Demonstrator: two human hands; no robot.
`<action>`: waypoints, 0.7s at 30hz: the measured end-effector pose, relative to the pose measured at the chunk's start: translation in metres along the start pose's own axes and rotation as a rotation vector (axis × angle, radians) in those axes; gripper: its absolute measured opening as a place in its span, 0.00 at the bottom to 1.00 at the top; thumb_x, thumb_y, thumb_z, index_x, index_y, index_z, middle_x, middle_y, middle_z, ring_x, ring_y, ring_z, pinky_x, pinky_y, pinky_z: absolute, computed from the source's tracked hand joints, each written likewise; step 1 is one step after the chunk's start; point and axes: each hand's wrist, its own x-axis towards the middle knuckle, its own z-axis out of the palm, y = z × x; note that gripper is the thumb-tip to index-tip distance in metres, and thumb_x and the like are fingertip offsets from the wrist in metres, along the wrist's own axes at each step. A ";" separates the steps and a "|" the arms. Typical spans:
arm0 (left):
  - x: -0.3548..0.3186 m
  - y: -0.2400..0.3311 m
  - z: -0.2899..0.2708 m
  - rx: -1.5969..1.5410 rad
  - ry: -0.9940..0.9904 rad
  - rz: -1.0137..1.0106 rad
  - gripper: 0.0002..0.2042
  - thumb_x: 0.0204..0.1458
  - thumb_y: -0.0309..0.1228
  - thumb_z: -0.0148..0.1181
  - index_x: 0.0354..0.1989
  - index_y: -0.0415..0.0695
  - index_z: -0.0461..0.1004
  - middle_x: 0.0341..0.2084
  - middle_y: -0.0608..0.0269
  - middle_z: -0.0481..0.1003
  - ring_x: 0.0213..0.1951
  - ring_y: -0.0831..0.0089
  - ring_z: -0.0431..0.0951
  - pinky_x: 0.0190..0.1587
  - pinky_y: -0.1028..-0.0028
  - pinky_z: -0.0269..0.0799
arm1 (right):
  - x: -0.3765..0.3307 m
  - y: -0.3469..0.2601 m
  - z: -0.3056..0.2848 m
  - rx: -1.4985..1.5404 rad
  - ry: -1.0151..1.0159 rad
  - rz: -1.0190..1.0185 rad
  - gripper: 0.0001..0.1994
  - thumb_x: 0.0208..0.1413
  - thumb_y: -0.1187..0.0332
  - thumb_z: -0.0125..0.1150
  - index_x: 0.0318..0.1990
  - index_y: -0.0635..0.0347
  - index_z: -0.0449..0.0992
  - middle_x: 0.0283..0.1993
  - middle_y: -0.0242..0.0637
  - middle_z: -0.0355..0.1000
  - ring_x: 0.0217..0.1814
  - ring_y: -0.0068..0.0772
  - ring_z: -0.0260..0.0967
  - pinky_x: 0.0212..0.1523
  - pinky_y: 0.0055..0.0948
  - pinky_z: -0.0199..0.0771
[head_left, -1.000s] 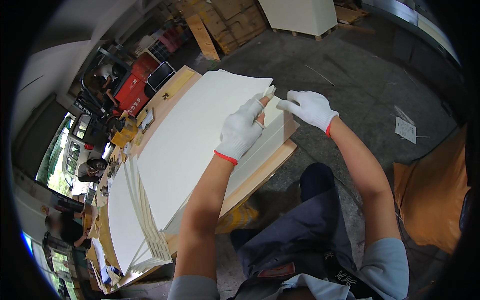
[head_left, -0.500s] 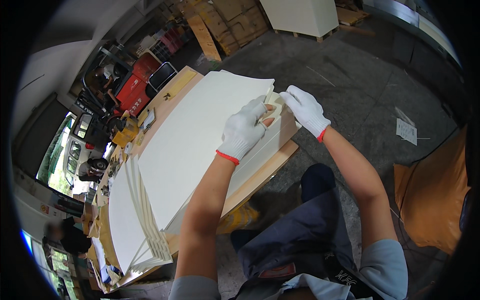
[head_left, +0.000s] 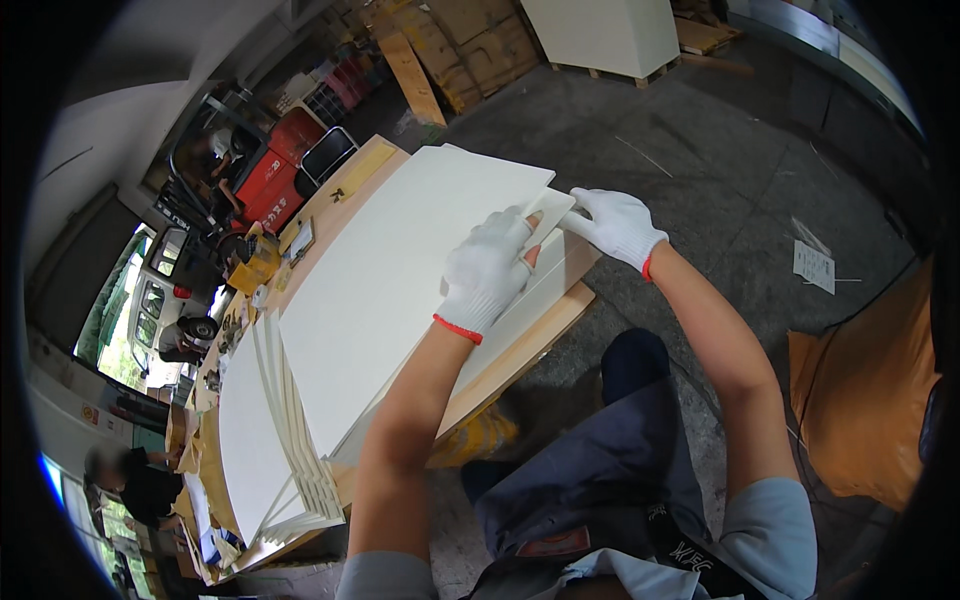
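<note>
While your gloved left hand [head_left: 487, 272] pinches the corner of the top white sheet [head_left: 400, 290] | your right hand [head_left: 617, 224] grips that same corner from beyond | sheet lies on a stack atop the wooden table [head_left: 520, 350] | fanned sheets [head_left: 280, 440] further left.

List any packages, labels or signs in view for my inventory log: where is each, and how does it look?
Cardboard boxes: far top, stacked, brown.
White block: top centre, on a wooden pallet.
Paper sheet: floor at right, white, rectangular.
Small label: workbench's far end, dark mark.
</note>
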 end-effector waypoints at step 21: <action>0.016 -0.026 0.013 -0.549 -0.155 -0.390 0.22 0.58 0.38 0.64 0.60 0.46 0.74 0.47 0.51 0.80 0.46 0.64 0.81 0.51 0.68 0.73 | 0.027 -0.034 0.000 0.742 0.024 0.264 0.27 0.65 0.42 0.45 0.42 0.59 0.75 0.31 0.37 0.73 0.31 0.30 0.73 0.37 0.32 0.70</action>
